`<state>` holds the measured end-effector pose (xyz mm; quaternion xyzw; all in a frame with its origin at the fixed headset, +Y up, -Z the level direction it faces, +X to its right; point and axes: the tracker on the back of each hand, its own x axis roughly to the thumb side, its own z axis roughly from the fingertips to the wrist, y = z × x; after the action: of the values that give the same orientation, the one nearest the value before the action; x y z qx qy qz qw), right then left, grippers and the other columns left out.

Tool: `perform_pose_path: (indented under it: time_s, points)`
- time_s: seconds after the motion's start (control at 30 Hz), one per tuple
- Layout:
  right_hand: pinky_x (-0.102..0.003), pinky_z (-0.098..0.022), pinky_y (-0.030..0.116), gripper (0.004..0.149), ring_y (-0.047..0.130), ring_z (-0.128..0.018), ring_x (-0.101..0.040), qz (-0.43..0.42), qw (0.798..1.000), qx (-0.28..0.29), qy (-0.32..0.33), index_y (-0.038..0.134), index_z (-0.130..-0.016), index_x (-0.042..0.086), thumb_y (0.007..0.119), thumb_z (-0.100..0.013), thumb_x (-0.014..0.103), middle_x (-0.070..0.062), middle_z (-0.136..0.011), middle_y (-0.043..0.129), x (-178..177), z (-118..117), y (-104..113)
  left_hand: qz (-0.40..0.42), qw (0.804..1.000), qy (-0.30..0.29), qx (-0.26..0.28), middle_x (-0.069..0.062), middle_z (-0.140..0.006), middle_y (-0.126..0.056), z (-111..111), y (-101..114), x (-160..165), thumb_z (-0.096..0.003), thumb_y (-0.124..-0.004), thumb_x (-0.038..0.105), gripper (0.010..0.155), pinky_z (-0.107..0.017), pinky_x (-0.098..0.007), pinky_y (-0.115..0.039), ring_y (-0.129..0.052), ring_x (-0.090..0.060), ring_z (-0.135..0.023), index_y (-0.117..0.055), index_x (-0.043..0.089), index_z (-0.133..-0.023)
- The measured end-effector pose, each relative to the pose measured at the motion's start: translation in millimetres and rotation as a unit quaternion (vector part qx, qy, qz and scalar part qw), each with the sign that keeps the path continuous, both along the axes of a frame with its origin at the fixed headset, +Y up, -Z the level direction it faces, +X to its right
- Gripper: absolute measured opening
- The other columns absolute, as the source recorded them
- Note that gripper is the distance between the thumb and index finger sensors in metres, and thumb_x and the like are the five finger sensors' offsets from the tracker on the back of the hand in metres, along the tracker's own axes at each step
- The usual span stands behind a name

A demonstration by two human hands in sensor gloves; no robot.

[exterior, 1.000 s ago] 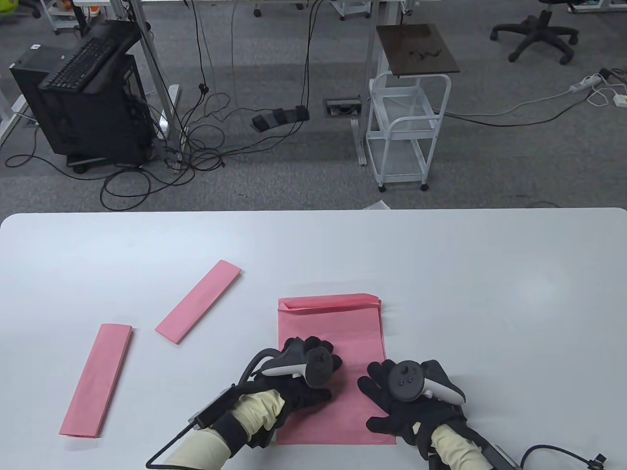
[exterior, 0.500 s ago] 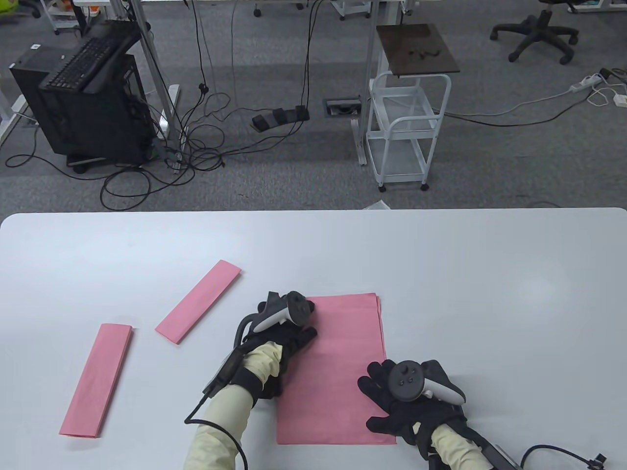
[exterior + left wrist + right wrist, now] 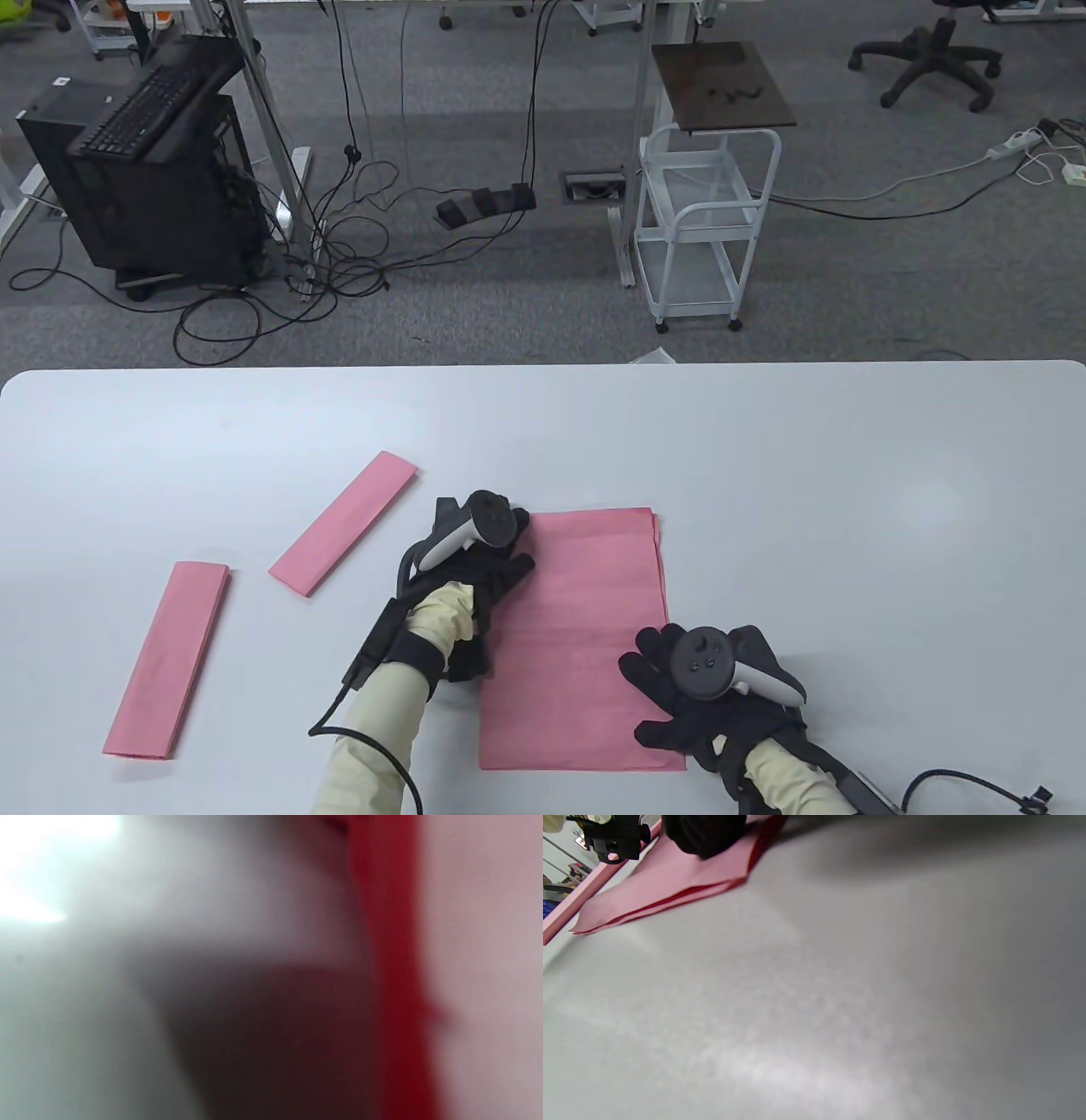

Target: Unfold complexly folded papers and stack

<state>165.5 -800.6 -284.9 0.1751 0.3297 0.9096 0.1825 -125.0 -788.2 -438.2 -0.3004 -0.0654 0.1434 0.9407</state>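
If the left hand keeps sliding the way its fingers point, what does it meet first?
The left hand points up and right across the unfolded pink sheets. Likely only their far edge, then bare table; that way looks free.

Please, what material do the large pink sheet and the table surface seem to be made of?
The large pink sheet looks like thin matte paper, perhaps tissue or crepe: it lies flat, shows faint fold lines, and layered edges at its far right corner. The table looks like a smooth white laminate or plastic top with a soft sheen; the exact material cannot be told.
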Motion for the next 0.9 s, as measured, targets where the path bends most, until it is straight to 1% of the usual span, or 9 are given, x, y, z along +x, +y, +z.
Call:
perform_pose_path:
  time_s: [0.13,0.2,0.37,0.47,0.5,0.57,0.6,0.73,0.9]
  points:
    - [-0.047,-0.065,-0.016,0.069,-0.017,-0.099,-0.007,-0.043,0.998,0.042,-0.014,0.024,-0.107,0.042,0.061,-0.05,0.054,0.019,-0.114,-0.002,2,0,14,0.011,0.999,0.008,0.036,0.02,-0.105,0.022,4,25,-19,-0.0551,-0.051,0.057,0.07,-0.071,-0.051,0.013,0.022,-0.013,-0.103,0.0,0.047,-0.102]
    - [-0.047,-0.065,-0.016,0.07,-0.018,-0.099,-0.007,-0.056,0.996,0.057,-0.024,0.024,-0.107,0.042,0.062,-0.05,0.054,0.019,-0.114,-0.002,3,0,25,0.013,0.998,0.033,0.057,0.02,-0.106,0.022,6,38,-34,-0.0553,-0.052,0.057,0.071,-0.071,-0.051,0.013,0.022,-0.014,-0.104,0.001,0.047,-0.102]
    - [-0.048,-0.065,-0.015,0.069,-0.017,-0.099,-0.007,-0.066,0.992,0.095,-0.041,0.025,-0.107,0.042,0.063,-0.05,0.053,0.018,-0.114,-0.001,6,6,50,-0.028,0.992,0.09,0.078,0.017,-0.108,0.02,10,53,-74,-0.055,-0.057,0.056,0.076,-0.071,-0.053,0.01,0.019,-0.017,-0.105,0.002,0.046,-0.102]
    - [-0.048,-0.065,-0.015,0.069,-0.017,-0.099,-0.007,-0.065,0.991,0.107,-0.056,0.025,-0.107,0.042,0.063,-0.051,0.052,0.018,-0.114,-0.001,8,12,58,-0.057,0.988,0.121,0.08,0.014,-0.109,0.018,15,54,-99,-0.0542,-0.062,0.055,0.08,-0.072,-0.054,0.008,0.016,-0.019,-0.106,0.002,0.045,-0.102]
    - [-0.048,-0.065,-0.015,0.069,-0.016,-0.099,-0.007,-0.064,0.99,0.111,-0.062,0.025,-0.107,0.042,0.063,-0.051,0.052,0.017,-0.114,0.003,9,15,59,-0.068,0.985,0.134,0.087,0.013,-0.111,0.015,17,53,-107,-0.0536,-0.064,0.055,0.082,-0.073,-0.055,0.006,0.014,-0.02,-0.108,0.001,0.044,-0.103]
    - [-0.048,-0.065,-0.015,0.069,-0.016,-0.099,-0.008,-0.065,0.989,0.116,-0.071,0.025,-0.107,0.042,0.064,-0.051,0.052,0.017,-0.114,0.003,9,19,60,-0.091,0.978,0.155,0.104,0.011,-0.113,0.009,20,50,-120,-0.0525,-0.068,0.054,0.084,-0.074,-0.056,0.002,0.007,-0.023,-0.11,-0.003,0.042,-0.104]
    - [-0.048,-0.065,-0.015,0.069,-0.016,-0.099,-0.008,-0.065,0.988,0.117,-0.074,0.025,-0.107,0.042,0.064,-0.051,0.052,0.017,-0.114,0.003,9,20,59,-0.1,0.976,0.16,0.104,0.01,-0.114,0.007,21,49,-125,-0.0522,-0.069,0.054,0.086,-0.075,-0.057,0.0,0.004,-0.023,-0.111,-0.001,0.041,-0.104]
    - [-0.048,-0.065,-0.014,0.069,-0.016,-0.099,-0.008,-0.056,0.987,0.127,-0.081,0.026,-0.107,0.042,0.064,-0.05,0.051,0.017,-0.114,0.003,6,22,54,-0.121,0.971,0.189,0.084,0.009,-0.115,0.004,24,39,-143,-0.0516,-0.071,0.052,0.088,-0.076,-0.057,-0.004,-0.002,-0.025,-0.112,0.0,0.041,-0.103]
    - [-0.048,-0.065,-0.014,0.069,-0.016,-0.099,-0.008,-0.054,0.987,0.128,-0.081,0.025,-0.107,0.042,0.064,-0.051,0.051,0.017,-0.114,0.003,7,22,54,-0.162,0.963,0.206,0.061,0.004,-0.117,-0.001,25,26,-156,-0.0529,-0.07,0.049,0.084,-0.076,-0.058,-0.007,-0.007,-0.028,-0.112,-0.004,0.037,-0.104]
